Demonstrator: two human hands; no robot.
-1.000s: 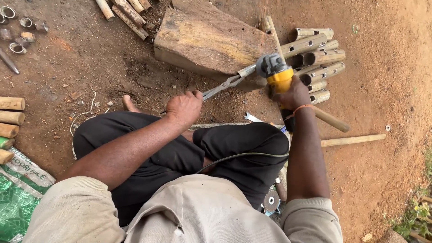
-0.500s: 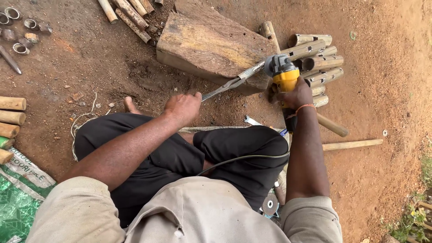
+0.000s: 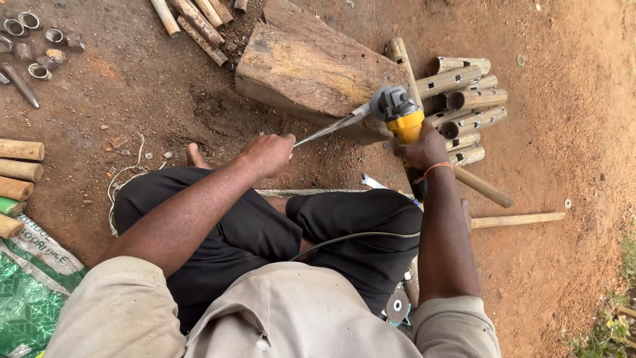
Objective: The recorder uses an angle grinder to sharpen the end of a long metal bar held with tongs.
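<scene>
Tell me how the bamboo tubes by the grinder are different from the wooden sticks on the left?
The bamboo tubes are hollow, with dark open ends and small cut slots; the wooden sticks look solid. The tubes lie stacked in a heap beside the wooden block; the sticks lie in one row. Both are pale, round, and lie on dirt.

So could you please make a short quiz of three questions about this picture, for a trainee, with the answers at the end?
1. True or false: the right hand holds a yellow grinder.
2. What does the left hand grip? A) a hammer B) a long metal blade C) a bamboo tube
3. On what does the far end of the blade rest?

Key
1. True. The grinder's head sits on the blade.
2. B. The left hand grips the near end of the blade.
3. On the wooden block, which lies on the bare ground beside a pile of short bamboo tubes.
</scene>
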